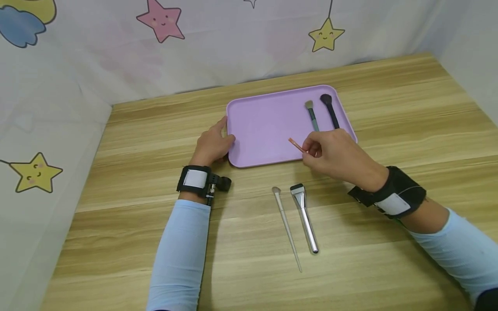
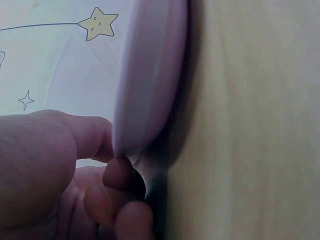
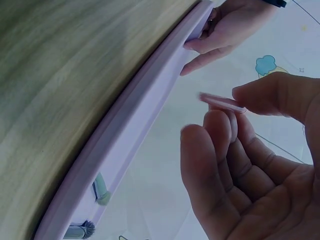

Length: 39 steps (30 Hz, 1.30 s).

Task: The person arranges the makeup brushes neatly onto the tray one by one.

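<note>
A lilac tray [image 1: 264, 125] lies on the wooden table. At its left edge my left hand [image 1: 212, 144] grips the rim, thumb on the upper side; in the left wrist view its other fingers [image 2: 120, 172] curl by the tray's underside. My right hand [image 1: 334, 155] is over the tray's near right part and pinches a small thin reddish brush [image 1: 296, 144] between thumb and fingers. The brush's far end is hidden by the hand. On the tray's right side lie a green-handled brush [image 1: 312, 115] and a black brush [image 1: 330, 111], their lower ends partly covered by my right hand.
In front of the tray lie a slim pale brush [image 1: 287, 226] and a flat-headed silver brush [image 1: 306, 220], side by side on the table [image 1: 136, 242]. A white curtain [image 1: 233, 52] with printed stars rises behind the table's far edge.
</note>
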Tool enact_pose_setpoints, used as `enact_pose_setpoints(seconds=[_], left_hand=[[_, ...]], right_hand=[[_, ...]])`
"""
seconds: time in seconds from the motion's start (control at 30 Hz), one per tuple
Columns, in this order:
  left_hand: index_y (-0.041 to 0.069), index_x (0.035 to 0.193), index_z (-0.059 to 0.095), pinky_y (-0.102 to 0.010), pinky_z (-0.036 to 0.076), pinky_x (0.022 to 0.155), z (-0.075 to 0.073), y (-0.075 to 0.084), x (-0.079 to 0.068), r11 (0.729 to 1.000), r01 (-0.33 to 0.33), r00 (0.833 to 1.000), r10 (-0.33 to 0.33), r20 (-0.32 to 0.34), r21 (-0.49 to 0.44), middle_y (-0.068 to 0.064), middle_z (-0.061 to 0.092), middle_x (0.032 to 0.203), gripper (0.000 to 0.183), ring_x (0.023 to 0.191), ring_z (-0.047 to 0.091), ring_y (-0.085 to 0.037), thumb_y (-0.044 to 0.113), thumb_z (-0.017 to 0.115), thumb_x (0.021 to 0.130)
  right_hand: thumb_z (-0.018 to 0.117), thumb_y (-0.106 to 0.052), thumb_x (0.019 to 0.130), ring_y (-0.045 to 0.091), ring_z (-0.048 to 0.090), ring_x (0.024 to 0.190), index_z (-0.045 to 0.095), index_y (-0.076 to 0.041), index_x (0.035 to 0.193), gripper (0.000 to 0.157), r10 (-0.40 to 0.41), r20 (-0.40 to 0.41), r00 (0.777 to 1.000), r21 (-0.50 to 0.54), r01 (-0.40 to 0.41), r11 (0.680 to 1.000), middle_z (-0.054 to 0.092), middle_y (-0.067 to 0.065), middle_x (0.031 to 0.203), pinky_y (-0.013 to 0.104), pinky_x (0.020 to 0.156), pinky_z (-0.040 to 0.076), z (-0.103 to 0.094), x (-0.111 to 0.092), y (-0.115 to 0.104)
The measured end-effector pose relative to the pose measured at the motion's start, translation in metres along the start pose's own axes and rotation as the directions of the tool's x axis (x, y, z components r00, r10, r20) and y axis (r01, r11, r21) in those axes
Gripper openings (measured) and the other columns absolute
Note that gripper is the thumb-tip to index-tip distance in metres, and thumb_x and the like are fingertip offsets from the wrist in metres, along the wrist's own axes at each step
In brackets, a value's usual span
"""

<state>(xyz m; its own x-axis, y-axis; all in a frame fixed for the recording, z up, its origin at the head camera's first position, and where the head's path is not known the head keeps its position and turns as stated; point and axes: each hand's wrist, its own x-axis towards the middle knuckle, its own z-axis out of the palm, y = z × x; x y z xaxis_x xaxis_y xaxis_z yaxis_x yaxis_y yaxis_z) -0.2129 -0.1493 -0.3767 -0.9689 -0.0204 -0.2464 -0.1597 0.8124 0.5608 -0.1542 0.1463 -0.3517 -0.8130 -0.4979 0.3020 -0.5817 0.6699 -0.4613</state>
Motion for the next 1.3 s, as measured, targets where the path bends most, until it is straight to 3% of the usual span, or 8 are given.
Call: enact_pose_setpoints(seconds=[0.37, 0.73, 1.07, 1.3], left_hand=[[0.026, 0.149, 0.02, -0.027, 0.041, 0.041, -0.003, -0.002, 0.0, 1.0, -0.002, 1.0, 0.002, -0.007, 0.006, -0.012, 0.058, 0.082, 0.067, 0.043, 0.051, -0.018, 0.031, 0.045, 0.087], [0.026, 0.149, 0.02, -0.028, 0.043, 0.041, 0.002, -0.001, 0.0, 1.0, -0.005, 1.0, 0.005, 0.003, -0.007, -0.011, 0.06, 0.086, 0.067, 0.044, 0.053, -0.02, 0.031, 0.046, 0.087], [0.027, 0.149, 0.021, -0.028, 0.043, 0.04, 0.002, 0.0, 0.001, 1.0, -0.01, 1.0, 0.01, -0.005, 0.001, -0.011, 0.059, 0.093, 0.067, 0.044, 0.052, -0.02, 0.032, 0.046, 0.087], [0.026, 0.149, 0.021, -0.028, 0.044, 0.04, -0.001, -0.002, 0.0, 1.0, -0.005, 1.0, 0.005, -0.015, 0.005, -0.013, 0.055, 0.113, 0.067, 0.044, 0.053, -0.02, 0.032, 0.046, 0.087]], right_hand=[[0.066, -0.018, 0.079, 0.006, 0.049, 0.055, 0.064, -0.012, 0.075, 0.008, -0.006, -0.017, 1.0, 0.007, 0.006, 1.0, 0.057, -0.004, 0.063, 0.028, 0.047, 0.044, -0.003, 0.005, -0.003], [0.068, -0.02, 0.079, 0.007, 0.05, 0.057, 0.064, -0.013, 0.074, 0.009, 0.044, -0.01, 0.999, 0.048, -0.043, 0.998, 0.058, -0.004, 0.064, 0.03, 0.049, 0.045, -0.001, 0.003, 0.002], [0.067, -0.024, 0.079, 0.007, 0.048, 0.051, 0.063, -0.015, 0.067, 0.015, 0.067, 0.004, 0.998, 0.003, -0.067, 0.998, 0.056, -0.006, 0.058, 0.03, 0.047, 0.043, -0.001, 0.006, 0.003], [0.065, -0.024, 0.078, 0.008, 0.048, 0.05, 0.064, -0.016, 0.066, 0.014, 0.062, 0.006, 0.998, -0.012, -0.062, 0.998, 0.056, -0.006, 0.057, 0.03, 0.046, 0.042, 0.0, 0.012, 0.003]])
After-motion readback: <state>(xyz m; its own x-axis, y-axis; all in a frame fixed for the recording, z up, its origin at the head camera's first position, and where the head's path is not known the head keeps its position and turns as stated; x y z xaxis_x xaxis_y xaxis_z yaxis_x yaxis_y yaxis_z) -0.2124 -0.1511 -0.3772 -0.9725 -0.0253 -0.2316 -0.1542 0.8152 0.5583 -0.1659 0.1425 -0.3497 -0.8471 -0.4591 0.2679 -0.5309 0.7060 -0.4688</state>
